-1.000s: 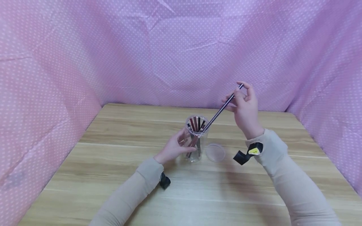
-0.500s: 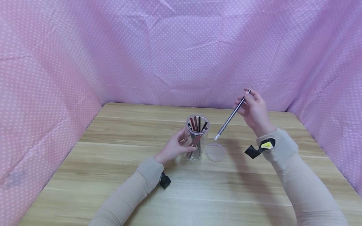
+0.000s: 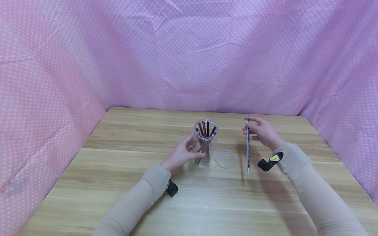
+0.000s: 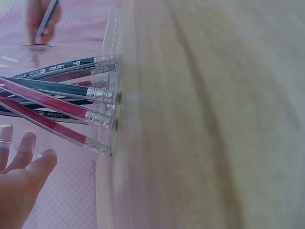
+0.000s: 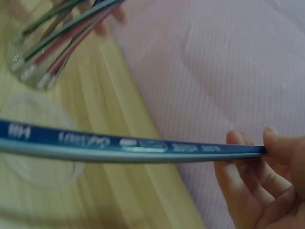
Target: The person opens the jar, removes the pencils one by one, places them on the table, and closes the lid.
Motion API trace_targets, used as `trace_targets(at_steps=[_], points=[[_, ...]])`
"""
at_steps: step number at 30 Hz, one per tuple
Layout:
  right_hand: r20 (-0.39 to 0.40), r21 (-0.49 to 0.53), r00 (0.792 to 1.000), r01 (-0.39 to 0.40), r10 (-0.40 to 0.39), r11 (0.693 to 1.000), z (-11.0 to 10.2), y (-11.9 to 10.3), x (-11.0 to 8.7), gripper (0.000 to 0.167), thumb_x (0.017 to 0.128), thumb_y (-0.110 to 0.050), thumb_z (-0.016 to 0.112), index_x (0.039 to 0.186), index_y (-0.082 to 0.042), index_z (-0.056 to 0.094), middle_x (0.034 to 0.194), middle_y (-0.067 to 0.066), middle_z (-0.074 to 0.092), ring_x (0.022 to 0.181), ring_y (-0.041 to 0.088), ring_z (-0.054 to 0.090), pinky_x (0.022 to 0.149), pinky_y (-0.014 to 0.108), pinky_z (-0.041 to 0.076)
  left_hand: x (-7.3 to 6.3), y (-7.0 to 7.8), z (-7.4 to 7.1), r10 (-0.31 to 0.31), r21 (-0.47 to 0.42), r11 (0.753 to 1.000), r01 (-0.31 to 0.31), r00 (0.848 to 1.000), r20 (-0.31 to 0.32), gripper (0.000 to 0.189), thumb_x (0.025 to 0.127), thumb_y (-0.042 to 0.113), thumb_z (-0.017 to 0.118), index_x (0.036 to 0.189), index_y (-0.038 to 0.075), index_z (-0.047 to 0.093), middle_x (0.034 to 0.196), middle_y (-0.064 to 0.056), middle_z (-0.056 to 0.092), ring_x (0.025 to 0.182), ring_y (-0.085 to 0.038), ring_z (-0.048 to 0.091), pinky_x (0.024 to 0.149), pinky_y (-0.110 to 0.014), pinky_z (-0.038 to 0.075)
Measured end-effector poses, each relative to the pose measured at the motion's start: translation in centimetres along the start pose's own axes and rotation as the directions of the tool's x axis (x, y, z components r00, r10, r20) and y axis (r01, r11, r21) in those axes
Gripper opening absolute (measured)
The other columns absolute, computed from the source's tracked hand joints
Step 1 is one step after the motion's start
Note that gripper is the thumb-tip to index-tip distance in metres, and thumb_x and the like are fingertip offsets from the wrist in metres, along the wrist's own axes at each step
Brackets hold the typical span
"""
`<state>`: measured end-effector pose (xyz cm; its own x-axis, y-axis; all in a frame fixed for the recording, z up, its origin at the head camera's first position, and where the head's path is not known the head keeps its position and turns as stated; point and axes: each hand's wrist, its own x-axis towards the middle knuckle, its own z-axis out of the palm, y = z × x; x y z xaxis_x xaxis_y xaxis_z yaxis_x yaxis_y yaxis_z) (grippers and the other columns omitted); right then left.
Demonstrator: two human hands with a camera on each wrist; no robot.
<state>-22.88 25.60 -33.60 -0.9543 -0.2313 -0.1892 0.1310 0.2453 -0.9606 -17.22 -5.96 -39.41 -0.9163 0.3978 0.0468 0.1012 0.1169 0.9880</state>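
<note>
A clear plastic jar [image 3: 202, 162] stands upright on the table, its mouth open. Several red and dark pencils [image 4: 52, 121] lean inside it, their metal-and-eraser ends at the bottom. My left hand [image 3: 181, 154] grips the jar round its left side. To the right of the jar, my right hand [image 3: 262, 131] pinches a dark blue pencil [image 3: 248, 147] near its top end. That pencil hangs almost vertical, eraser end down. In the right wrist view, the pencil [image 5: 143, 147] runs across with white lettering on its side, pinched between thumb and fingers.
A round clear lid [image 3: 224, 158] lies flat on the wooden table [image 3: 118, 164], just right of the jar. Pink cloth with white dots [image 3: 189, 59] hangs behind the table and at both sides. Black straps [image 3: 267, 163] dangle from the sleeves.
The dark blue pencil has come out over the jar's rim, moved right and down, and swung from slanted to nearly vertical in my right hand. My left hand keeps holding the jar in place.
</note>
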Motion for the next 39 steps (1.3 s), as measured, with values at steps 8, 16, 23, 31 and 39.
trace_targets(at_steps=[8, 16, 23, 31, 39], points=[[0.055, -0.143, 0.997, -0.043, 0.051, 0.989, -0.6, 3.4, 1.0, 0.054, 0.1, -0.016, 0.047, 0.144, 0.006, 0.025, 0.097, -0.002, 0.068, 0.085, 0.003, 0.064, 0.073, 0.028, 0.056, 0.0, -0.4, 0.1, 0.025, 0.016, 1.0, -0.025, 1.0, 0.0, 0.089, 0.077, 0.006, 0.077, 0.149, 0.02, 0.028, 0.148, -0.01, 0.041, 0.136, -0.028, 0.038, 0.114, -0.043, 0.032], [0.085, -0.071, 0.994, -0.067, 0.073, 0.995, -0.5, 4.5, 2.0, 0.052, 0.099, -0.011, 0.048, 0.141, 0.009, 0.026, 0.084, -0.008, 0.068, 0.079, 0.003, 0.064, 0.067, 0.022, 0.056, 0.2, 0.0, 0.1, 0.04, 0.027, 0.999, -0.04, 0.999, 0.006, 0.089, 0.076, 0.007, 0.077, 0.15, 0.02, 0.027, 0.149, -0.01, 0.039, 0.136, -0.029, 0.038, 0.113, -0.043, 0.032], [0.068, -0.107, 0.994, -0.077, 0.085, 0.991, -0.6, 5.0, 3.0, 0.052, 0.098, -0.013, 0.05, 0.14, 0.011, 0.029, 0.089, -0.005, 0.065, 0.08, 0.002, 0.064, 0.076, 0.02, 0.057, 0.5, 0.2, 0.0, 0.03, 0.017, 0.999, -0.03, 0.999, 0.016, 0.09, 0.077, 0.006, 0.076, 0.15, 0.019, 0.026, 0.151, -0.01, 0.035, 0.138, -0.028, 0.036, 0.115, -0.043, 0.028], [0.065, -0.177, 0.995, -0.064, 0.077, 0.982, -0.3, 5.8, 3.9, 0.049, 0.097, -0.013, 0.052, 0.135, 0.013, 0.036, 0.082, -0.009, 0.064, 0.071, 0.0, 0.059, 0.071, 0.018, 0.054, 0.2, -0.1, 0.0, 0.017, 0.031, 0.999, -0.017, 1.0, -0.006, 0.088, 0.075, 0.008, 0.078, 0.148, 0.02, 0.03, 0.149, -0.011, 0.039, 0.136, -0.027, 0.039, 0.114, -0.042, 0.031], [0.035, -0.241, 0.993, -0.103, 0.115, 0.965, 0.3, 6.8, 4.6, 0.043, 0.094, -0.008, 0.056, 0.129, 0.014, 0.043, 0.076, -0.01, 0.06, 0.065, 0.0, 0.055, 0.063, 0.015, 0.054, 0.1, -0.2, 0.0, 0.031, 0.011, 0.999, -0.031, 1.0, 0.0, 0.089, 0.076, 0.006, 0.077, 0.15, 0.02, 0.028, 0.15, -0.009, 0.037, 0.137, -0.028, 0.037, 0.114, -0.044, 0.03]])
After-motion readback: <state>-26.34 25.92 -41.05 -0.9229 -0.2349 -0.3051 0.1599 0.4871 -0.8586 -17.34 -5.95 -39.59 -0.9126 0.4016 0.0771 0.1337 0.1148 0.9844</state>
